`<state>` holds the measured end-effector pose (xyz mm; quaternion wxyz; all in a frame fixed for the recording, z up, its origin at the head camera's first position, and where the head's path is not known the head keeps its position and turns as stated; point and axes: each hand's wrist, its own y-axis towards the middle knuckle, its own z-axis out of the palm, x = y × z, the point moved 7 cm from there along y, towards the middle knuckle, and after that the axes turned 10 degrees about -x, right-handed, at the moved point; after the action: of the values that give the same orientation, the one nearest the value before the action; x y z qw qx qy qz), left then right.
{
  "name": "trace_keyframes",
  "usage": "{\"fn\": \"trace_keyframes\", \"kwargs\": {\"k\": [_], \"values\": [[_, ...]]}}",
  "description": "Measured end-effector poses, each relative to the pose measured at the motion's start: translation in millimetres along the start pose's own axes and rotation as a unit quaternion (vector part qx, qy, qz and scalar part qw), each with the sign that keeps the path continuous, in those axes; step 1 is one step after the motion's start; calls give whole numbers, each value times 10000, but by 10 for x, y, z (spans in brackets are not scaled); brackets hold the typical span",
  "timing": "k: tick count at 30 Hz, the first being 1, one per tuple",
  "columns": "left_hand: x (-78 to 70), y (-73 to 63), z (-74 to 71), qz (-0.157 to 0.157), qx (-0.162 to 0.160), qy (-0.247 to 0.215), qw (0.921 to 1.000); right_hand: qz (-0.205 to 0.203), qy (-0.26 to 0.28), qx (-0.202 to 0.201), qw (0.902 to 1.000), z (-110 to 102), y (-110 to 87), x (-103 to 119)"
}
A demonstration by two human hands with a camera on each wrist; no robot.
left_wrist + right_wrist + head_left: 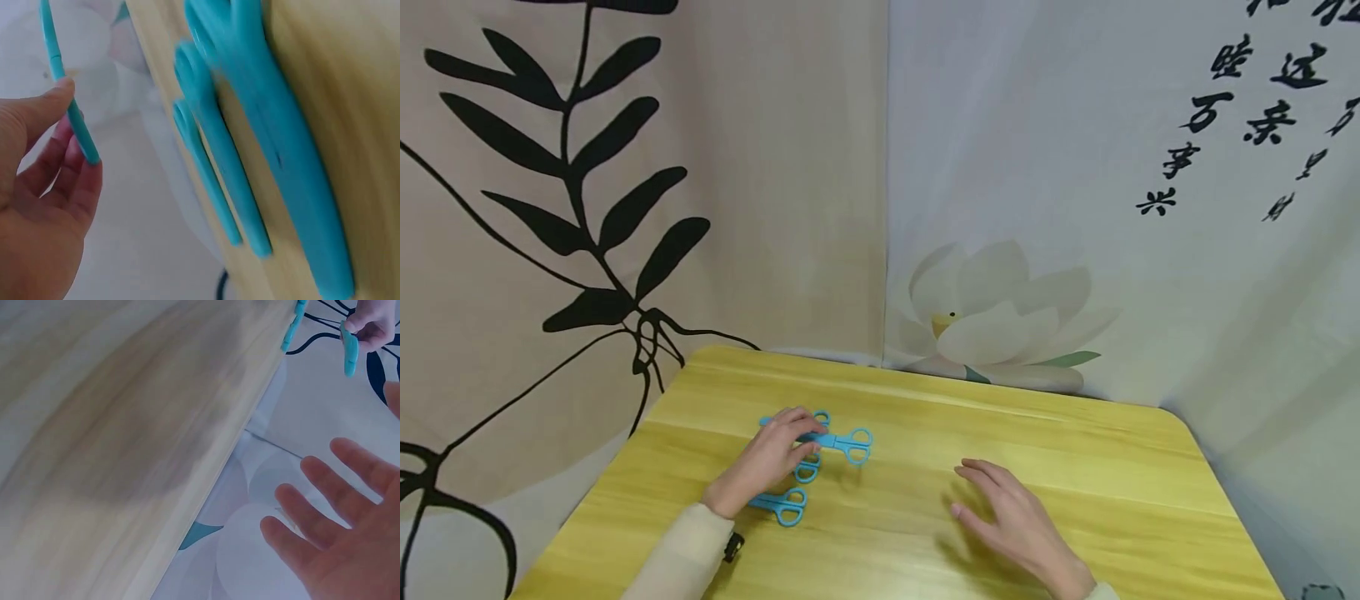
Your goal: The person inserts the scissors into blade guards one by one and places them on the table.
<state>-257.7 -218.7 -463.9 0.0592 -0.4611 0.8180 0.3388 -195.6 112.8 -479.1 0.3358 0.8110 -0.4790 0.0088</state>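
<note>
My left hand pinches a pair of blue scissors between thumb and fingers, handle loops pointing right. In the left wrist view, the held scissors appear edge-on and raised off the table. Three more blue scissors lie below that hand: the nearest pair in front, a middle pair partly covered by the hand, and a far pair mostly hidden behind it. To the right, my right hand hovers over the tabletop with its fingers spread and holds nothing.
The yellow wooden table has rounded far corners. A cloth backdrop with printed leaves, a lotus and black characters hangs right behind its far edge. A small black object shows at the left cuff.
</note>
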Motion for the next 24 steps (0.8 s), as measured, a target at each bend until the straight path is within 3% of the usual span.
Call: {"fn": "trace_keyframes", "kwargs": {"k": [12,24], "values": [[799,334,-1,-677,76,-257,9973,88,-168,86,9998,-15,-41,-78],[1155,462,154,-1170,306,-333,9921,264,-231,353,9988,52,-68,-41]]}}
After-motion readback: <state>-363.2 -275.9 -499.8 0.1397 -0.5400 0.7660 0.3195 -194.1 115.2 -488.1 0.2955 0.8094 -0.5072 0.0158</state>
